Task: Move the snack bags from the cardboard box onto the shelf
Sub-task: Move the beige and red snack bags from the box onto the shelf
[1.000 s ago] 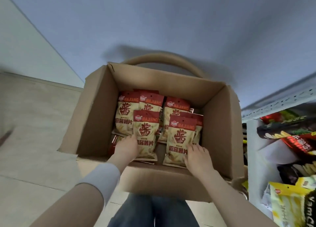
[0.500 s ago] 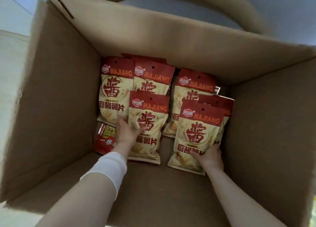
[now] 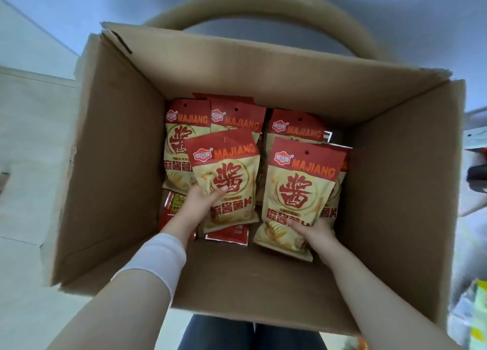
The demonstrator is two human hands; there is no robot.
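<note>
An open cardboard box (image 3: 110, 165) fills the view, with several red-and-cream MAJIANG snack bags inside. My left hand (image 3: 196, 208) is shut on the lower left part of one snack bag (image 3: 226, 181), lifted and tilted above the others. My right hand (image 3: 315, 231) grips the bottom of a second snack bag (image 3: 300, 191), also raised. More bags (image 3: 237, 117) lie flat against the box's far side. Small red packets (image 3: 226, 235) lie on the box floor under the lifted bags. Only a sliver of the shelf (image 3: 475, 136) shows at the right edge.
A tan curved handle-like band (image 3: 263, 9) arches behind the box. Pale tiled floor (image 3: 31, 144) lies to the left. Blurred packaged goods (image 3: 474, 307) sit at the lower right. My legs in dark trousers (image 3: 250, 336) are below the box.
Both hands have closed on a bag each and raised them off the pile. The view has pulled back from the box a little.
</note>
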